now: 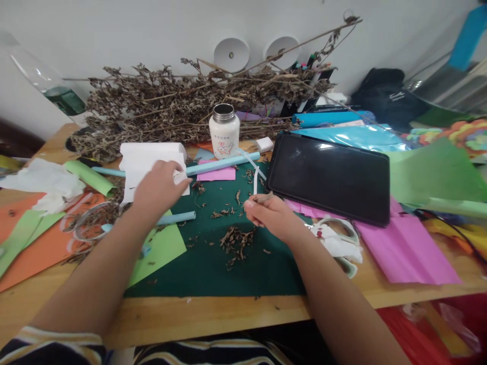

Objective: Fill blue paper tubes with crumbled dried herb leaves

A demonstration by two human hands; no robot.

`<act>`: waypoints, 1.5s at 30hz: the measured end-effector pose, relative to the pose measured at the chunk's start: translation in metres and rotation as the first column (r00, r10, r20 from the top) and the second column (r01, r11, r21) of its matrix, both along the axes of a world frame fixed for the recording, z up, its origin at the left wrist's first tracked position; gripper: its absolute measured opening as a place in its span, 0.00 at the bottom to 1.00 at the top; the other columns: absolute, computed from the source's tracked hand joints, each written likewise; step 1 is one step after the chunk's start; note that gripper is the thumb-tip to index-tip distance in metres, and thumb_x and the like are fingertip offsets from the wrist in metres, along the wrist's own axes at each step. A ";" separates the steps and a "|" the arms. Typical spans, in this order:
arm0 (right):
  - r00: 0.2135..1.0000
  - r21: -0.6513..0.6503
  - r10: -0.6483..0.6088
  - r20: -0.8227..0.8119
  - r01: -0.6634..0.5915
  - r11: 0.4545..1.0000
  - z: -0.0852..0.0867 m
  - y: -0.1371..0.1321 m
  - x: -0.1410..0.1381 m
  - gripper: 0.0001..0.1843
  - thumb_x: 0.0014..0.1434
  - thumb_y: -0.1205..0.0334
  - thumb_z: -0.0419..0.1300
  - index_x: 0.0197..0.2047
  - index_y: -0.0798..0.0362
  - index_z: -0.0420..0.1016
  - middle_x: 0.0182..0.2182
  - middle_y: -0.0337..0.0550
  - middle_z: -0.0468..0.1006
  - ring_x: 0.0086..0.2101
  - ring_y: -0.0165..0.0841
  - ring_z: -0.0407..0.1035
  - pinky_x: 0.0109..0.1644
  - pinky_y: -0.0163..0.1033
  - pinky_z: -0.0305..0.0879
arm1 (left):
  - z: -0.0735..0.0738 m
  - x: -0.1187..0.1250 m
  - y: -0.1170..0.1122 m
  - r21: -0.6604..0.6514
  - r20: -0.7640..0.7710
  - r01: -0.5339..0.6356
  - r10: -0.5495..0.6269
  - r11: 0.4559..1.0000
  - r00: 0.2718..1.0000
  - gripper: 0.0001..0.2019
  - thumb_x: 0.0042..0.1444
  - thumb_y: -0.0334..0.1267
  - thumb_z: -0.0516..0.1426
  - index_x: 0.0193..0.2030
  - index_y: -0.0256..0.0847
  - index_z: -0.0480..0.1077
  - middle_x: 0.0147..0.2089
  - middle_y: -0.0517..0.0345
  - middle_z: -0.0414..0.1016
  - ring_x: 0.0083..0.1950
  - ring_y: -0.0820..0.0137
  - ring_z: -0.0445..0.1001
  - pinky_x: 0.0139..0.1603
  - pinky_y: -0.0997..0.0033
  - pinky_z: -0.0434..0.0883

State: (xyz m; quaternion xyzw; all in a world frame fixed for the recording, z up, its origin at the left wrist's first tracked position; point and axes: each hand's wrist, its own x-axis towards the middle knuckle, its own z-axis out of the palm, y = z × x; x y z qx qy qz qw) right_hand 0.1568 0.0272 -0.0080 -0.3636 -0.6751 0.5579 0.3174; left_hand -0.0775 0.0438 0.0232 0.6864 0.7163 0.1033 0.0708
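Observation:
My left hand [162, 185] lies over a sheet of white paper [152, 151], thumb and index finger apart. Beside its fingertips runs a long pale blue paper tube [224, 163], resting across a pink slip [216, 174]. Closed in a pinch, my right hand [272, 217] grips a thin white strip [255, 180], which stands up from its fingertips and bends near the top. A brownish dried bit shows along its index finger. Just below and left of this hand, a small pile of dried leaves [236, 243] sits on the dark green mat [213, 279].
Dried branches [171, 101] are heaped along the wall behind a white open bottle [224, 132]. A black tablet [331, 177] lies to the right, near scissors [342, 228] partly under tissue. A short blue tube [177, 218] and a tape roll [93, 220] are at left.

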 end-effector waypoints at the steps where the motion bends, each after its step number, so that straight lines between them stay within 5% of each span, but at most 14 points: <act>1: 0.993 0.044 0.003 0.119 -0.008 0.999 0.002 -0.001 -0.002 0.21 0.56 0.54 0.49 0.15 0.55 0.56 0.17 0.34 0.58 0.20 0.23 0.54 0.24 0.32 0.50 | 0.002 -0.004 0.001 0.030 -0.020 -0.039 0.040 0.999 0.999 0.23 0.50 0.50 0.49 0.47 0.34 0.60 0.48 0.42 0.59 0.47 0.50 0.61 0.41 0.57 0.61; 3: 0.936 0.142 0.005 0.351 -0.059 0.988 0.005 -0.003 -0.007 0.21 0.55 0.55 0.48 0.15 0.55 0.54 0.16 0.34 0.57 0.19 0.24 0.53 0.24 0.32 0.48 | 0.006 -0.002 -0.001 0.070 -0.014 -0.059 0.060 0.996 0.998 0.26 0.49 0.49 0.51 0.51 0.32 0.57 0.51 0.43 0.57 0.49 0.51 0.60 0.44 0.58 0.60; 5: 0.871 0.181 0.013 0.490 -0.117 0.977 0.007 -0.005 -0.013 0.20 0.55 0.57 0.48 0.15 0.54 0.54 0.15 0.34 0.56 0.19 0.24 0.50 0.23 0.32 0.45 | 0.006 0.015 -0.011 -0.035 0.196 0.160 -0.150 0.987 0.969 0.22 0.51 0.48 0.50 0.50 0.37 0.59 0.48 0.50 0.62 0.43 0.62 0.65 0.40 0.65 0.63; 7: 0.829 0.168 0.021 0.559 -0.138 0.976 0.007 -0.008 -0.018 0.17 0.53 0.60 0.49 0.15 0.54 0.56 0.14 0.34 0.57 0.18 0.24 0.49 0.21 0.31 0.44 | 0.003 0.038 -0.023 -0.217 0.363 0.435 -0.341 0.874 0.867 0.17 0.50 0.50 0.50 0.42 0.41 0.63 0.37 0.57 0.68 0.36 0.67 0.67 0.33 0.70 0.63; 10: 0.794 0.139 0.015 0.607 -0.125 0.982 0.006 -0.011 -0.022 0.13 0.50 0.64 0.51 0.15 0.55 0.62 0.14 0.35 0.59 0.17 0.24 0.49 0.21 0.31 0.42 | -0.006 0.063 -0.035 -0.211 0.399 0.497 -0.390 0.842 0.830 0.14 0.53 0.48 0.48 0.31 0.40 0.63 0.27 0.61 0.67 0.28 0.71 0.65 0.27 0.73 0.60; 13: 0.807 0.137 0.030 0.589 -0.136 0.981 0.008 -0.012 -0.022 0.14 0.52 0.63 0.50 0.20 0.55 0.70 0.17 0.37 0.65 0.19 0.24 0.54 0.23 0.31 0.45 | -0.015 0.066 -0.037 -0.185 0.585 0.478 -0.295 0.858 0.755 0.14 0.55 0.45 0.46 0.26 0.38 0.61 0.22 0.62 0.66 0.26 0.73 0.66 0.27 0.75 0.61; 17: 0.872 0.174 0.070 0.484 -0.175 0.969 0.013 -0.011 -0.016 0.16 0.56 0.59 0.48 0.24 0.54 0.72 0.20 0.37 0.68 0.22 0.24 0.57 0.26 0.30 0.47 | -0.022 0.059 -0.032 -0.195 0.906 0.470 -0.026 0.861 0.423 0.13 0.52 0.45 0.51 0.25 0.37 0.61 0.19 0.65 0.66 0.22 0.77 0.68 0.25 0.79 0.63; 21: 0.904 0.271 0.035 0.426 -0.164 0.949 0.013 -0.008 -0.009 0.17 0.57 0.60 0.48 0.20 0.56 0.65 0.17 0.34 0.62 0.21 0.23 0.54 0.26 0.30 0.46 | -0.026 0.061 -0.032 -0.221 0.974 0.464 0.174 0.858 0.143 0.13 0.44 0.44 0.60 0.27 0.35 0.63 0.20 0.64 0.69 0.21 0.78 0.70 0.24 0.81 0.64; 24: 0.919 0.332 0.054 0.391 -0.196 0.923 0.010 -0.005 -0.005 0.16 0.57 0.61 0.47 0.20 0.56 0.61 0.17 0.33 0.59 0.21 0.23 0.51 0.26 0.30 0.45 | -0.027 0.063 -0.032 -0.259 0.964 0.455 0.260 0.852 0.060 0.15 0.38 0.41 0.63 0.28 0.35 0.64 0.20 0.64 0.70 0.22 0.77 0.71 0.24 0.82 0.66; 28: 0.910 0.341 0.072 0.407 -0.225 0.913 0.008 -0.005 -0.004 0.16 0.58 0.61 0.46 0.20 0.55 0.58 0.18 0.34 0.58 0.22 0.24 0.52 0.26 0.30 0.45 | -0.026 0.063 -0.033 -0.245 0.970 0.442 0.212 0.863 0.124 0.15 0.39 0.43 0.62 0.26 0.35 0.63 0.19 0.64 0.70 0.20 0.77 0.71 0.24 0.80 0.66; 33: 0.907 0.333 0.066 0.416 -0.220 0.917 0.010 -0.006 -0.005 0.15 0.58 0.62 0.44 0.21 0.55 0.60 0.19 0.35 0.61 0.23 0.25 0.56 0.27 0.30 0.48 | -0.023 0.062 -0.037 -0.182 0.876 0.377 -0.024 0.908 0.481 0.21 0.54 0.50 0.47 0.17 0.36 0.58 0.11 0.66 0.60 0.13 0.81 0.60 0.18 0.80 0.59; 36: 0.905 0.355 0.084 0.417 -0.247 0.902 0.011 -0.007 -0.004 0.17 0.58 0.60 0.44 0.20 0.56 0.61 0.18 0.36 0.62 0.22 0.25 0.57 0.27 0.31 0.47 | -0.021 0.060 -0.037 -0.178 0.795 0.391 -0.102 0.903 0.598 0.26 0.55 0.51 0.43 0.12 0.37 0.55 0.10 0.64 0.56 0.13 0.80 0.58 0.19 0.79 0.57; 40: 0.927 0.357 0.121 0.354 -0.253 0.899 0.009 -0.005 0.000 0.19 0.59 0.58 0.43 0.20 0.56 0.61 0.16 0.35 0.61 0.21 0.24 0.56 0.26 0.30 0.48 | -0.020 0.058 -0.035 -0.179 0.786 0.471 -0.163 0.864 0.596 0.23 0.56 0.48 0.44 0.15 0.36 0.58 0.14 0.63 0.59 0.18 0.79 0.59 0.23 0.78 0.58; 45: 0.940 0.413 0.020 0.341 -0.169 0.895 0.008 -0.003 0.002 0.19 0.58 0.59 0.45 0.17 0.55 0.55 0.15 0.33 0.54 0.19 0.23 0.50 0.24 0.31 0.44 | -0.025 0.058 -0.034 -0.061 0.880 0.475 -0.178 0.878 0.441 0.08 0.53 0.39 0.51 0.28 0.37 0.61 0.23 0.65 0.60 0.24 0.79 0.61 0.27 0.79 0.59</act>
